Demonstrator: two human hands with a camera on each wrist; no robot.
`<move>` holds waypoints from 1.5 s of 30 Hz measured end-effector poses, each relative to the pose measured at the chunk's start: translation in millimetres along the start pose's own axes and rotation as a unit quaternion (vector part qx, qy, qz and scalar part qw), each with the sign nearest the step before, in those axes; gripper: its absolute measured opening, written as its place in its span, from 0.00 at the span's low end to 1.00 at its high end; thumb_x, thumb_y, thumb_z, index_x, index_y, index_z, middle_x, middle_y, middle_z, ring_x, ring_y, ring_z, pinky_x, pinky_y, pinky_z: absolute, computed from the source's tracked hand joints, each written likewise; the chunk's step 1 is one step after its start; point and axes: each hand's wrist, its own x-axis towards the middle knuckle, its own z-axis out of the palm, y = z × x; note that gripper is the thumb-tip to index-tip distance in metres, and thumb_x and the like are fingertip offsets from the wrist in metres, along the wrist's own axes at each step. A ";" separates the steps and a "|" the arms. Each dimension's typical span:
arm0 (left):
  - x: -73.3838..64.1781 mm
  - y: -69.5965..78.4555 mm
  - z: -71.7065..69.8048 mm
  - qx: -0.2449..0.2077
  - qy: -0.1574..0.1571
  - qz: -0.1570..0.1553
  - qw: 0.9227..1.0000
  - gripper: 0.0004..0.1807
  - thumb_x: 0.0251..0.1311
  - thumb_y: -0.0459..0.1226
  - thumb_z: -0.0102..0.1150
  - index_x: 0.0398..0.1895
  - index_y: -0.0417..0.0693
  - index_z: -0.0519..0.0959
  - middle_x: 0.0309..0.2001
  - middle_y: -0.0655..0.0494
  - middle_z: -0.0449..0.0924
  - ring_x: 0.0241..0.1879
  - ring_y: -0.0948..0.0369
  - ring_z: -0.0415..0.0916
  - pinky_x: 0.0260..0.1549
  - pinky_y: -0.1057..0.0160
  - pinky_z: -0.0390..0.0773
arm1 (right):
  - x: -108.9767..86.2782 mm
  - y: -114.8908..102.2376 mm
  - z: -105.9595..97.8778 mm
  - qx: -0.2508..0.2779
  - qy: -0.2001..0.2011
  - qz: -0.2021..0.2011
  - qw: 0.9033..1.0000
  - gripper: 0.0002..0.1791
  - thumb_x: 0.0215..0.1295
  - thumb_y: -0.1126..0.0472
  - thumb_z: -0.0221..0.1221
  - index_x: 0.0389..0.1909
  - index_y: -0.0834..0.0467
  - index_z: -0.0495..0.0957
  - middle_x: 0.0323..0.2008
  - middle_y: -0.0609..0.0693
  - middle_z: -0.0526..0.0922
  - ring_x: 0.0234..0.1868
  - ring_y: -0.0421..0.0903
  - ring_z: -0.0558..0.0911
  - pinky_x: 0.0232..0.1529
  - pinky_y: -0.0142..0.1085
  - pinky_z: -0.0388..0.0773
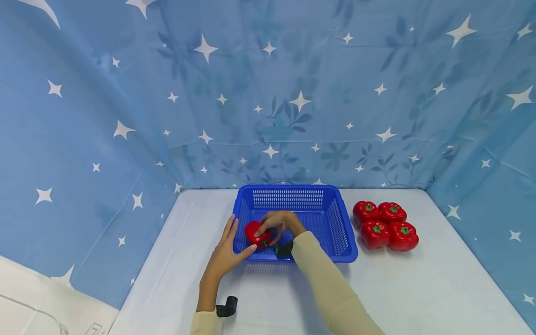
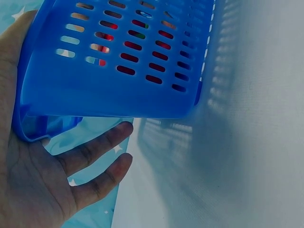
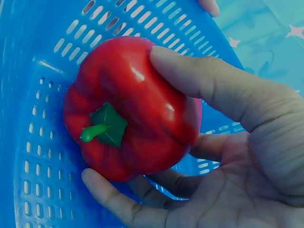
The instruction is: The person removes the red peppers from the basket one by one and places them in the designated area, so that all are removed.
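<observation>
A blue basket (image 1: 346, 242) with slotted walls stands on the table. Inside its left part is a red bell pepper (image 1: 253, 229) with a green stem. My right hand (image 1: 279, 223) grips this pepper, the thumb on one side and fingers curled round the other, as the right wrist view shows close up. At the basket's front left corner, my left hand (image 1: 226, 255) rests against the rim. Its thumb lies over the front edge and its fingers stretch along the left side; two straight fingers (image 2: 102, 183) show apart from the wall in the left wrist view.
Several more red bell peppers (image 1: 375, 234) sit in a tight group on the white table (image 1: 444, 279), right of the basket. A blue star-patterned curtain (image 1: 293, 121) hangs behind and at both sides. A black wrist device (image 1: 227, 306) is on the left forearm.
</observation>
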 end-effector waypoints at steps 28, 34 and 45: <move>-1.7 1.2 -0.7 -0.016 0.004 0.003 1.000 0.58 0.50 0.69 0.59 0.79 0.62 0.43 0.79 0.69 0.32 0.76 0.41 0.47 0.62 0.29 0.62 | -58.8 6.1 -58.0 0.149 0.058 -0.190 0.969 0.41 0.60 0.65 0.61 0.72 0.57 0.54 0.68 0.63 0.60 0.63 0.64 0.69 0.60 0.60 0.72; -2.9 2.0 -2.6 -0.018 -0.002 0.001 1.000 0.58 0.50 0.69 0.59 0.79 0.62 0.42 0.79 0.71 0.31 0.77 0.42 0.45 0.63 0.29 0.59 | -67.2 6.6 -66.1 0.158 0.065 -0.224 0.960 0.40 0.62 0.67 0.61 0.73 0.56 0.53 0.69 0.63 0.58 0.66 0.65 0.65 0.57 0.58 0.76; -0.8 0.2 -1.6 -0.021 0.000 -0.005 1.000 0.59 0.49 0.69 0.60 0.79 0.63 0.42 0.79 0.70 0.31 0.77 0.42 0.45 0.63 0.29 0.58 | -82.8 12.5 -68.3 0.122 0.185 -0.210 0.952 0.45 0.62 0.55 0.64 0.73 0.60 0.51 0.69 0.63 0.63 0.64 0.60 0.67 0.63 0.55 0.73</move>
